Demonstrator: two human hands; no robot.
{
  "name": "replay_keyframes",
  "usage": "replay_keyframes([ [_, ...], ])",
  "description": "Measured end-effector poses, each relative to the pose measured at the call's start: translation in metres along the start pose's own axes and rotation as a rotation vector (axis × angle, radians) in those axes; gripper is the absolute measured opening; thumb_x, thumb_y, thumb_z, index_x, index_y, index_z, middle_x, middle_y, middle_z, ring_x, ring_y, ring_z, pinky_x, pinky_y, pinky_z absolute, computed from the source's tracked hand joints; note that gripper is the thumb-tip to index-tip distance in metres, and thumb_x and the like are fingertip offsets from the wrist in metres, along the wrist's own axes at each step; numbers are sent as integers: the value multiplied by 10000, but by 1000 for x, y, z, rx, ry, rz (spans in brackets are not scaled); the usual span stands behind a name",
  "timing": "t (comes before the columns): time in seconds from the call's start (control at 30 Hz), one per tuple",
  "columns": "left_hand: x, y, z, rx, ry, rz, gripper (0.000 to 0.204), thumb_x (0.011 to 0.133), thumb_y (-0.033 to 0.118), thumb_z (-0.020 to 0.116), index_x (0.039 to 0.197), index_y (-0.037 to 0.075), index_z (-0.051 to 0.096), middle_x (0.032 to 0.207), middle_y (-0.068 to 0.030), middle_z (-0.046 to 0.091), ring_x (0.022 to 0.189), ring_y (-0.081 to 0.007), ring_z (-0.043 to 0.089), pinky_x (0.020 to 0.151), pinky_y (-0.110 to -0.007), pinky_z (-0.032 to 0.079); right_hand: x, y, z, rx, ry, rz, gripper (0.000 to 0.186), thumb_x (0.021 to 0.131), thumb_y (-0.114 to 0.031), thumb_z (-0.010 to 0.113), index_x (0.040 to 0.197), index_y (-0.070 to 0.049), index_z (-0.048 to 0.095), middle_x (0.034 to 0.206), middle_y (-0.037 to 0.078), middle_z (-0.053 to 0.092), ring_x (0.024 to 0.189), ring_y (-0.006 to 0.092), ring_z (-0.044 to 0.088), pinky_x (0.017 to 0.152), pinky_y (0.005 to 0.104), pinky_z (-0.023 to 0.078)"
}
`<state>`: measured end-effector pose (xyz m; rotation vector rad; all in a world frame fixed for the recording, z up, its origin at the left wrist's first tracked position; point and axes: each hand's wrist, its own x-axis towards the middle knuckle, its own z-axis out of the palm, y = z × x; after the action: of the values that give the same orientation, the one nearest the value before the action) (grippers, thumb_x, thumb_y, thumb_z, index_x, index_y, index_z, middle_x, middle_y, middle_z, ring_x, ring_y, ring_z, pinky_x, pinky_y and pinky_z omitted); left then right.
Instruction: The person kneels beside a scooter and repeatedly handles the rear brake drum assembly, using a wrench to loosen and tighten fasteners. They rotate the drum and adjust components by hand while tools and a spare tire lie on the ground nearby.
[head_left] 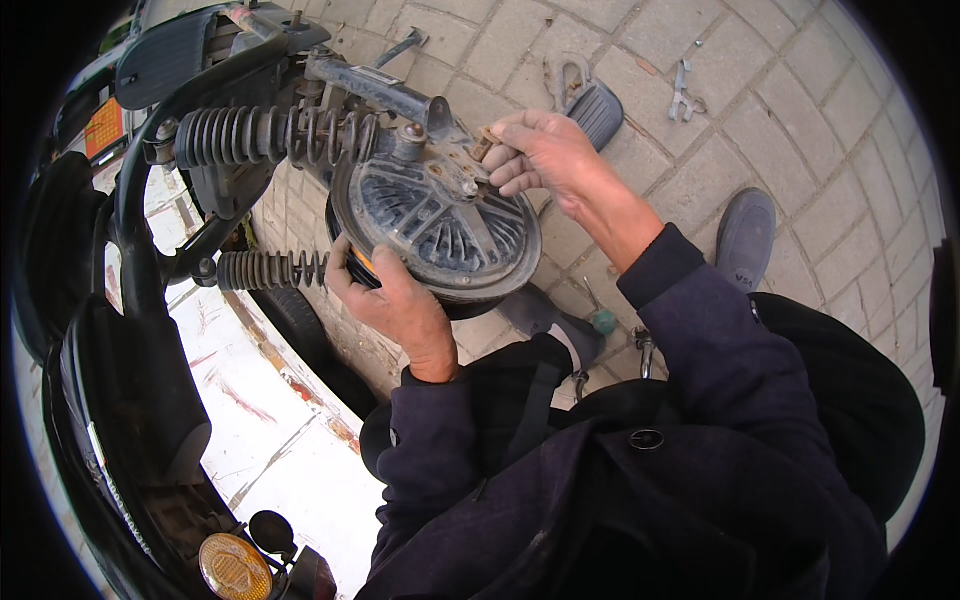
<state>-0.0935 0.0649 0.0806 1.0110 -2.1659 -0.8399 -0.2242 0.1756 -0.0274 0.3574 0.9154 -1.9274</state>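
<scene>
The left hand (403, 312) rests at the round black wheel hub's (437, 230) seven o'clock, thumb parted from the fingers along its rim. The hub lies between both hands. At its two o'clock, the right hand (550, 158) pinches a small brown piece (485, 145). Farther along two o'clock, past a black pedal (597, 112), a wrench (682, 95) lies on paving (730, 155).

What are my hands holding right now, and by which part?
Your left hand holds the hub by its lower-left rim. Your right hand pinches a small rusty part; which end, I can't tell.
</scene>
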Motion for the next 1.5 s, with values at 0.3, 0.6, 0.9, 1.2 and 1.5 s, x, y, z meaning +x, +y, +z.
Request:
replay_keyframes([
  [0.3,0,0,-1,22,-2,15,404,891,117,555,1233,-94,522,1185,-176,545,1090,-247,531,1019,-358,391,-2,-3,-8,-193,-88,-127,305,957,-276,668,1018,23,670,824,75,676,655,116,628,562,251,516],
  [0.6,0,0,-1,11,0,9,407,893,118,557,1239,-92,514,1197,-175,540,1102,-240,528,1021,-350,391,-2,-11,-14,-959,47,-508,334,941,-308,675,990,18,734,785,16,676,634,94,535,605,261,431],
  [0.9,0,3,0,10,-4,11,418,891,126,554,1243,-94,506,1195,-168,530,1101,-233,527,1015,-344,396,8,-7,-20,-345,-19,-193,285,892,-250,738,985,19,746,826,51,683,766,140,601,664,313,472],
  [1.2,0,1,0,41,-5,30,429,886,139,563,1240,-97,507,1205,-173,526,1113,-241,522,1025,-349,388,8,-8,-16,-232,-166,-163,329,907,-206,735,1143,20,702,932,52,701,786,98,619,681,228,505],
  [1.5,0,4,0,49,1,23,436,883,143,563,1243,-96,505,1202,-176,526,1111,-245,526,1018,-354,399,13,0,-17,-98,-103,-58,253,957,-173,674,1134,6,690,941,34,696,754,85,642,641,219,522],
])
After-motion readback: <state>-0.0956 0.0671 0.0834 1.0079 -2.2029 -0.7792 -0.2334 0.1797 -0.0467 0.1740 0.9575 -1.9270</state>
